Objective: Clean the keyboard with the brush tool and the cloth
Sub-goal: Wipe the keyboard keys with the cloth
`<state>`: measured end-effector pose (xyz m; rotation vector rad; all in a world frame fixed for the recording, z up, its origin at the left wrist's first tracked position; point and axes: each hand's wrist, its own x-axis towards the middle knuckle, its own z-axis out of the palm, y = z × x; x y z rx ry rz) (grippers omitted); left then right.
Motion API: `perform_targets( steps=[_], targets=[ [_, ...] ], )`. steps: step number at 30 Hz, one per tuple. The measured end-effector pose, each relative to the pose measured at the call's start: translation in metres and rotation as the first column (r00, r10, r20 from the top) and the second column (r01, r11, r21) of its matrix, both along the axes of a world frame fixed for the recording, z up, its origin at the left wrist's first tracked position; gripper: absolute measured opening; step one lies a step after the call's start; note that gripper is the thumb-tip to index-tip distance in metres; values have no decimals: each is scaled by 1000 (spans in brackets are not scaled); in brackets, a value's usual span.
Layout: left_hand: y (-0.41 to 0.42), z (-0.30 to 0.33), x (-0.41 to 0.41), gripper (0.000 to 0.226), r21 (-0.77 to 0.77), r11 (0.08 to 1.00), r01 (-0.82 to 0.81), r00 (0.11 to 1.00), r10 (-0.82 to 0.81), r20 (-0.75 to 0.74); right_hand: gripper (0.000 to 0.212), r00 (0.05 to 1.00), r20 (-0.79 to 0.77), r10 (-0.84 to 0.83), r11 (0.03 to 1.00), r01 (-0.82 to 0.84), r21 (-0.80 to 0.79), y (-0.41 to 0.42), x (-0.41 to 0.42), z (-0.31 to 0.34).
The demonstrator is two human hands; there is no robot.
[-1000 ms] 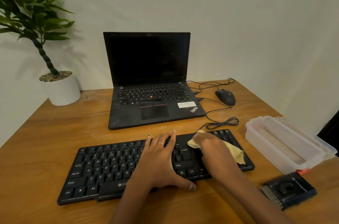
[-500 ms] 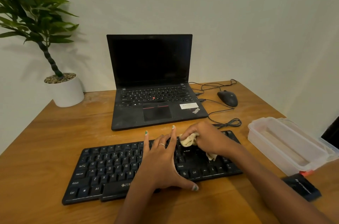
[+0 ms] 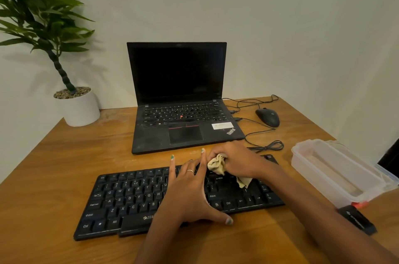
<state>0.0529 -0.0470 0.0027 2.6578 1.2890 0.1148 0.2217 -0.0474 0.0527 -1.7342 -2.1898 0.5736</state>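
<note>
A black keyboard (image 3: 129,199) lies across the front of the wooden table (image 3: 54,166). My left hand (image 3: 190,190) presses flat on its middle, fingers straight and spread. My right hand (image 3: 237,160) grips a crumpled beige cloth (image 3: 217,165) against the keys near the keyboard's upper right part; a corner of the cloth hangs out under the palm. The black brush tool (image 3: 357,219) lies on the table at the right, partly hidden behind my right forearm.
An open black laptop (image 3: 183,112) stands behind the keyboard. A black mouse (image 3: 267,116) and its coiled cable (image 3: 269,146) lie at the back right. A clear plastic container (image 3: 336,168) sits at the right. A white plant pot (image 3: 78,108) stands at the back left.
My right hand has slid the cloth leftward and toward the keyboard's far edge, close to my left index finger. The left hand has stayed pressed on the keys.
</note>
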Motion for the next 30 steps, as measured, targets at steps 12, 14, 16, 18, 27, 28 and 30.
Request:
perform_targets(
  steps=[12, 14, 16, 18, 27, 28, 30],
  targets=[
    [0, -1, 0, 149, -16, 1000, -3, 1000, 3, -13, 48, 927, 296, -229, 973, 216, 78, -27, 23, -9],
    [1, -2, 0, 149, -11, 1000, -7, 1000, 7, -18, 59, 961, 235, -148, 983, 117, 141, -34, 4, -20],
    [1, -2, 0, 149, -8, 1000, -9, 1000, 9, -27, 63, 979, 185, -87, 985, 56, 165, -40, 0, -24],
    [2, -2, 0, 149, -15, 1000, -12, 999, 11, -30, 62, 983, 110, -148, 976, 127, 174, -41, 16, -24],
    [2, 0, 1, 146, -21, 1000, -9, 999, 8, -34, 50, 889, 375, -264, 964, 238, 115, -26, 25, -19],
    [1, 0, 1, 146, -25, 1000, -9, 999, 8, -35, 50, 870, 410, -273, 959, 282, 39, -21, 23, -16],
    [1, 0, 1, 146, -29, 1000, -10, 1000, 9, -29, 39, 840, 427, -334, 934, 355, 33, -25, 28, -9]
  ],
)
